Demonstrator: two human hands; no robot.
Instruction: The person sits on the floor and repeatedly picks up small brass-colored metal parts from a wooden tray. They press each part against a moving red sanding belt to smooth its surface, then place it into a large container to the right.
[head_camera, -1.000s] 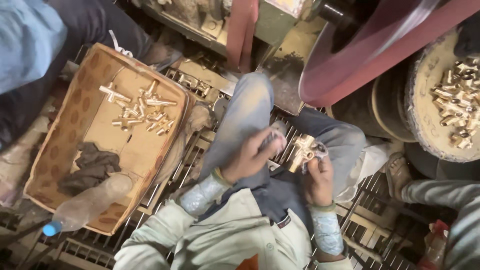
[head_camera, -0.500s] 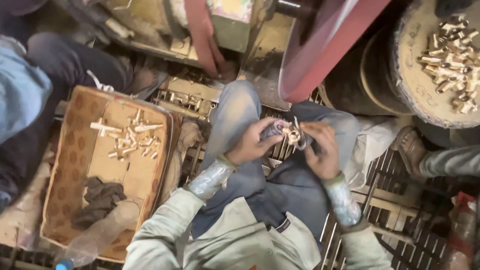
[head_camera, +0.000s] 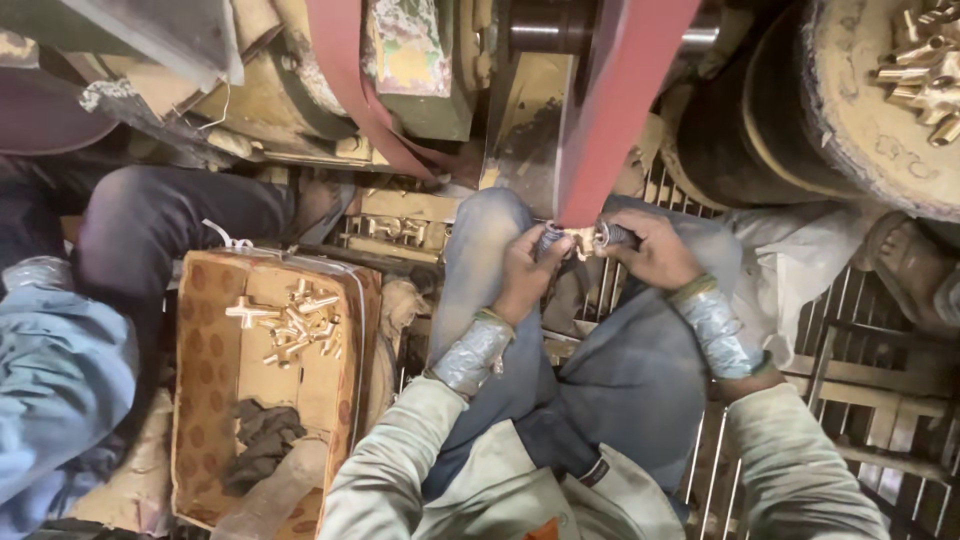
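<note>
My left hand (head_camera: 522, 268) and my right hand (head_camera: 650, 250) both grip a small brass fitting (head_camera: 580, 240), one hand at each end. The fitting is pressed against the lower end of a red sanding belt (head_camera: 610, 110) that runs down from the machine above. My fingertips are wrapped in grey tape and both wrists are bound with silver tape. I sit with my knees up, in blue jeans, and the hands hover above my knees.
A cardboard box (head_camera: 205, 400) at my left holds several brass fittings (head_camera: 290, 325) and a dark rag (head_camera: 255, 440). A round tray (head_camera: 880, 120) of more brass parts sits at the upper right. Another person's leg (head_camera: 170, 220) lies at the left. A metal grate floor (head_camera: 850, 380) lies underneath.
My hands have lifted the brass fitting from above my lap up to the red belt. The view has tilted toward the machine.
</note>
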